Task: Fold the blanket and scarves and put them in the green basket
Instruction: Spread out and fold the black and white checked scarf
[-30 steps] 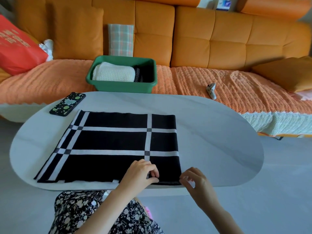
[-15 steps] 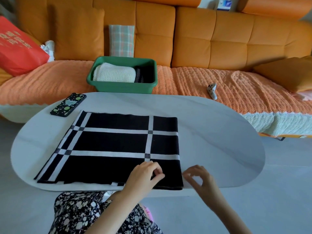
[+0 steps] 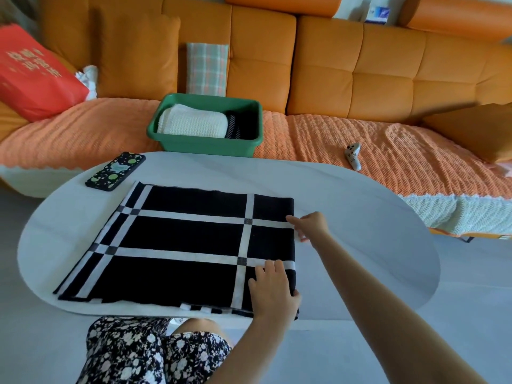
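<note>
A black scarf with white stripes (image 3: 182, 239) lies folded flat on the white oval table (image 3: 374, 231). My left hand (image 3: 273, 289) rests on the scarf's near right corner, fingers flat on the cloth and thumb at its edge. My right hand (image 3: 310, 225) is farther along the scarf's right edge and pinches it between forefinger and thumb. The green basket (image 3: 205, 141) stands on the sofa seat beyond the table. It holds a folded cream knitted blanket (image 3: 191, 123) and a dark striped scarf (image 3: 235, 126).
A phone in a spotted case (image 3: 115, 171) lies on the table's far left. A plaid folded cloth (image 3: 206, 69) leans on the sofa back behind the basket. A grey remote (image 3: 353, 156) lies on the orange sofa cover, and a red cushion (image 3: 36, 76) sits at the left.
My right hand has moved from the scarf's near right corner up along its right edge. My left hand has shifted right onto that near corner.
</note>
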Demonstrator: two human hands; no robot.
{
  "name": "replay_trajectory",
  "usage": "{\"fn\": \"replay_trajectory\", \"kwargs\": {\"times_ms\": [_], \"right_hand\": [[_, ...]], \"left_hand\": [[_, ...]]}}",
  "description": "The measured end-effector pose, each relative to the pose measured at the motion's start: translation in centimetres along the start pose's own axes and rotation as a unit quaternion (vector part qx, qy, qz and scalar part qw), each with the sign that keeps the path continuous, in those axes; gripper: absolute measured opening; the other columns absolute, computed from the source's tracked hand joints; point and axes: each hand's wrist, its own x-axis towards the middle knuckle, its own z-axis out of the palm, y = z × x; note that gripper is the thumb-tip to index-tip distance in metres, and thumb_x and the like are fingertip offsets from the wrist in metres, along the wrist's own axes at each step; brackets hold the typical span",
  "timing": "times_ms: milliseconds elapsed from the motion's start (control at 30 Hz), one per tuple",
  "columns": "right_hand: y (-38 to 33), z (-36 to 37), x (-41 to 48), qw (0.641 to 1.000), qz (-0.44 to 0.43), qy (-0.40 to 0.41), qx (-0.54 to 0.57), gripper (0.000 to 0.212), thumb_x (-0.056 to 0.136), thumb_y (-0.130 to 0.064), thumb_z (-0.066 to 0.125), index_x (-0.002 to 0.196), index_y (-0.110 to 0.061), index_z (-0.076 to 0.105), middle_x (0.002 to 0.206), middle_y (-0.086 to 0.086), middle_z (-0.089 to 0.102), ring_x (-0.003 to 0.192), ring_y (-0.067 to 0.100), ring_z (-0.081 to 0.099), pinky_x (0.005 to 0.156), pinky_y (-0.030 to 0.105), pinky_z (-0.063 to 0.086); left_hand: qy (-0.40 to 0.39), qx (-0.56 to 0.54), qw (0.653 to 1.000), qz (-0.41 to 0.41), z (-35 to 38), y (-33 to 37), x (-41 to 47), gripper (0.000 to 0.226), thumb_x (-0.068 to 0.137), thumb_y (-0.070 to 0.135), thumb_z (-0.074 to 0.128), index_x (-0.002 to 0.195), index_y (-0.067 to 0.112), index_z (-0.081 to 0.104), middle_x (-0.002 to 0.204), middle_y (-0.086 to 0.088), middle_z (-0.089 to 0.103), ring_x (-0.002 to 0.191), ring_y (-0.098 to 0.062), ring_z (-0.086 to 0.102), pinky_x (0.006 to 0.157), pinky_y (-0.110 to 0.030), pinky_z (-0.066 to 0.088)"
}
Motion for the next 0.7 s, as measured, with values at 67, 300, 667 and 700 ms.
{"fn": "replay_trajectory", "kwargs": {"times_ms": [67, 300, 667, 700], "right_hand": [[-0.9, 0.5, -0.3, 0.999, 0.033, -0.002, 0.027, 0.037, 0.074, -0.027, 0.074, 0.057, -0.006, 0.049, 0.051, 0.009, 0.053, 0.048, 0.023, 0.053, 0.058, 0.031, 0.048], [-5.2, 2.2, -1.7, 0.977, -0.004, -0.011, 0.213, 0.004, 0.082, -0.005, 0.063, 0.085, -0.004, 0.06, 0.071, 0.008, 0.057, 0.058, 0.018, 0.054, 0.043, 0.023, 0.045], [-18.2, 17.9, -5.8, 0.968, -0.117, -0.081, 0.208, 0.019, 0.084, -0.005, 0.06, 0.103, -0.002, 0.059, 0.086, 0.013, 0.063, 0.053, 0.023, 0.061, 0.05, 0.036, 0.058], [-19.3, 19.6, -6.3, 0.968, -0.128, -0.088, 0.198, 0.019, 0.085, -0.006, 0.058, 0.104, -0.004, 0.058, 0.086, 0.011, 0.062, 0.053, 0.023, 0.062, 0.056, 0.041, 0.059]], "left_hand": [[-0.012, -0.062, 0.998, -0.004, -0.8, -0.6, 0.2, 0.029, 0.086, 0.033, 0.051, 0.107, 0.014, 0.046, 0.107, -0.001, 0.053, 0.104, -0.02, 0.05, 0.076, -0.03, 0.042], [-0.012, -0.347, 0.937, -0.047, -5.0, -6.5, 0.3, 0.009, 0.087, 0.022, 0.053, 0.09, 0.016, 0.059, 0.069, 0.007, 0.06, 0.061, -0.007, 0.055, 0.048, -0.014, 0.035], [0.12, -0.446, 0.867, -0.188, -11.2, -20.7, -0.2, 0.024, 0.093, 0.019, 0.046, 0.112, 0.017, 0.06, 0.098, 0.003, 0.064, 0.086, -0.007, 0.058, 0.063, -0.016, 0.042], [0.139, -0.441, 0.863, -0.202, -11.6, -22.4, -0.2, 0.023, 0.092, 0.017, 0.046, 0.111, 0.016, 0.06, 0.097, 0.003, 0.065, 0.087, -0.007, 0.058, 0.065, -0.018, 0.042]]}}
